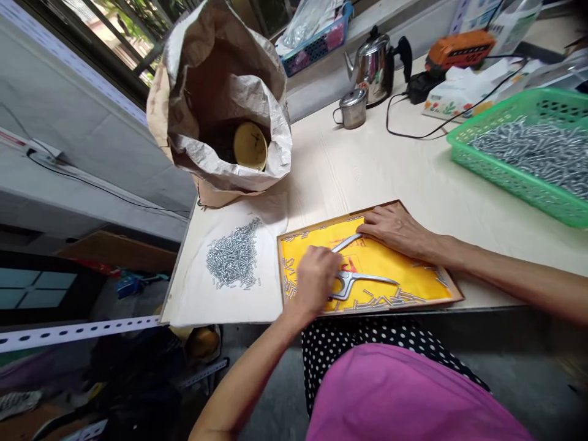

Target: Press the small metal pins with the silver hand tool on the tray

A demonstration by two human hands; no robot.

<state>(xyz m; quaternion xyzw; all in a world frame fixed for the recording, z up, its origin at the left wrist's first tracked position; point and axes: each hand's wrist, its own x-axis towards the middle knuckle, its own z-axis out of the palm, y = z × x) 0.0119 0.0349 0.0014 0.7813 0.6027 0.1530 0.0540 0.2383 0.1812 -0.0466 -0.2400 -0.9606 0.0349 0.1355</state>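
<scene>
My left hand [316,277], slightly blurred, is curled round the ring end of a silver two-armed metal tool [345,286], possibly a caliper. One arm of the tool points toward my right hand [395,228], whose bent fingertips meet at that arm's tip. Whatever those fingers pinch is too small or hidden to see. Both hands are above a shallow wooden-edged tray [340,222] with a yellow lining. Small metal pins [399,299] lie scattered along the tray's edges, thickest at the near side and the left.
Left of the tray, a pile of pins [233,257] rests on white cloth [193,306]. Behind it stands a large open paper sack [158,116] with a yellow cup [250,147] inside. A green basket [509,184] of pins, a kettle [374,67] and a metal mug [353,110] stand farther back.
</scene>
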